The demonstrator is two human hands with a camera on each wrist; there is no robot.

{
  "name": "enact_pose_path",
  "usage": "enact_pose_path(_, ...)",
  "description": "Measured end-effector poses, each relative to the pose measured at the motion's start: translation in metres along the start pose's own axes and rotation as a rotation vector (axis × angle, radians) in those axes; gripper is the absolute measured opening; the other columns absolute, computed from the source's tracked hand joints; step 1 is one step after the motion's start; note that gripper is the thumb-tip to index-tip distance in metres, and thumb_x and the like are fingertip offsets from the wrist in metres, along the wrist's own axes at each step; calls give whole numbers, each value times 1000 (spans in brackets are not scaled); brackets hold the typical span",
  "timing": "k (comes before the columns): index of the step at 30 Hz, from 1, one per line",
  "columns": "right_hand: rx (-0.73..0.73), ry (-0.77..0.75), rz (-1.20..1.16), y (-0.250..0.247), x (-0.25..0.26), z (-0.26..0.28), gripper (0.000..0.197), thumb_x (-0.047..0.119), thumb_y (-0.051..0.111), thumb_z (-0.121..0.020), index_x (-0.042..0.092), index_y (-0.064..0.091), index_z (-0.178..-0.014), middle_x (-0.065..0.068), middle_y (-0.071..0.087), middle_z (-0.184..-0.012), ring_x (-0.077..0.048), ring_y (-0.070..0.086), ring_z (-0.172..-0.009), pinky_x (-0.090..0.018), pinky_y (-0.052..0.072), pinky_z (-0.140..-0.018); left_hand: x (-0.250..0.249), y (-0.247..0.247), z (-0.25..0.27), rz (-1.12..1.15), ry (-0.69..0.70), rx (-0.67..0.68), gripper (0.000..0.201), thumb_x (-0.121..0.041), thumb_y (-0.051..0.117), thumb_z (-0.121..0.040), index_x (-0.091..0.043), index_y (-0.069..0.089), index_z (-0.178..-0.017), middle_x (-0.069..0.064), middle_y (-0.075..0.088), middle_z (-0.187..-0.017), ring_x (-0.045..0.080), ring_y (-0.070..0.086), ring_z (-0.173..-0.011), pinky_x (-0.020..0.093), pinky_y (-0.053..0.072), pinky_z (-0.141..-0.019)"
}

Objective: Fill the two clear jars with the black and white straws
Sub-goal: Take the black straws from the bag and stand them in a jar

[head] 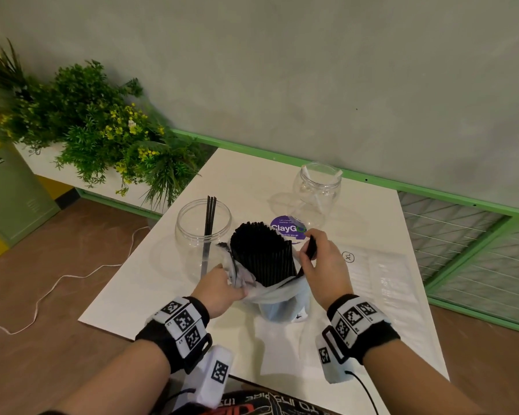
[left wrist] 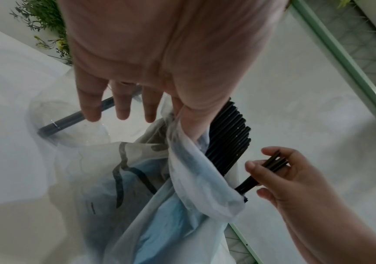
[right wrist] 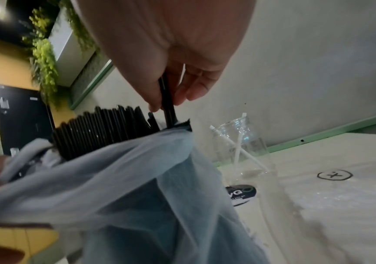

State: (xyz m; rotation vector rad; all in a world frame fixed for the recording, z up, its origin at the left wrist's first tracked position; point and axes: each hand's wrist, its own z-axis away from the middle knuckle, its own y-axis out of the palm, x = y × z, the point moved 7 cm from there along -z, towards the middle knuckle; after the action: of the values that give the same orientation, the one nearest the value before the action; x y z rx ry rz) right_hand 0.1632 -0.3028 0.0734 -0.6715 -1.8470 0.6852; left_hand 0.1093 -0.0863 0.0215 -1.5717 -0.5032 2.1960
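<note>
Here the right hand point(head: 324, 262) pinches a few black straws point(left wrist: 272, 163) at the right edge of the bundle point(head: 261, 253), which stands in a thin plastic bag point(head: 277, 298) at mid-table point(head: 162, 295). The left hand point(head: 219, 290) grips the bag's left rim between thumb and forefinger, its other fingers point(left wrist: 123, 109) straight. The left jar point(head: 203, 232), just left of the bag, holds three black straws; the far jar point(head: 316, 193), further right, holds two white ones point(right wrist: 238, 148). Likely risks: neighbouring straws may drag up with the pinched ones and spill onto the table, since the bundle is packed tight; the limp bag may tip or lift if the left grip slackens; and carrying the straws across the bundle could knock the light left jar.
</note>
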Motion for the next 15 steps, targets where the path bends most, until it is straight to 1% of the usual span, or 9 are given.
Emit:
enact_pose_path(1,56,-19,57,5,-1,1,35,15,58,-90,22,48,-122,-2,59,-92,-19,52,-85,-37,48,-76,0,2,0,14,0,3,26,-14,71,-81,1,63,-101,12,65,-102,24,61,-95,30,47,-82)
enact_pose_path(2,98,-37,103,9,-1,2,40,13,60,-89,20,49,-127,-2,59,-99,-20,51,-90,-40,48,-82,-2,3,1,15,4,-3,22,-13,69,-82,1,63,-99,14,66,-102,24,61,-95,30,46,-82)
enact_pose_path(4,85,-55,118,8,-3,3,49,14,59,-91,18,43,-137,-3,55,-114,-22,51,-99,-40,46,-91,-4,6,2,12,17,14,14,-12,67,-84,-2,64,-94,14,67,-102,22,61,-94,27,44,-78)
enact_pose_path(6,5,-41,14,-1,-2,5,58,22,57,-94,25,30,-145,-2,45,-130,-20,50,-110,-35,44,-97,-5,8,1,21,33,37,15,-12,66,-84,-3,66,-95,11,69,-101,20,63,-96,25,46,-79)
enact_pose_path(8,-17,-12,-144,-4,-2,10,67,32,58,-93,33,19,-147,1,37,-140,-18,45,-122,-35,41,-103,-5,9,0,13,40,61,22,-17,66,-80,-4,68,-98,11,70,-98,21,65,-95,31,51,-84)
enact_pose_path(9,11,12,-213,-1,-2,13,75,38,61,-90,35,14,-148,1,34,-143,-18,41,-127,-37,38,-106,-3,9,-1,16,40,64,23,-16,64,-78,-5,68,-98,12,70,-97,22,65,-93,32,51,-84)
enact_pose_path(11,116,96,-303,10,-6,18,95,49,70,-79,39,5,-148,2,28,-148,-17,32,-135,-39,33,-111,-7,8,0,7,45,72,18,-8,62,-81,-7,68,-98,11,70,-95,21,64,-91,26,49,-78)
enact_pose_path(14,237,165,-282,29,-14,26,122,50,83,-63,34,-2,-150,1,24,-151,-16,24,-140,-35,26,-114,-10,9,0,27,48,82,18,-2,58,-82,-15,66,-90,7,67,-88,20,62,-84,25,46,-72)
enact_pose_path(15,269,177,-276,35,-16,28,129,50,86,-59,33,-4,-150,1,23,-151,-15,23,-140,-33,25,-114,-9,9,0,46,36,83,16,-2,57,-81,-14,65,-90,7,65,-85,20,60,-80,27,46,-70)
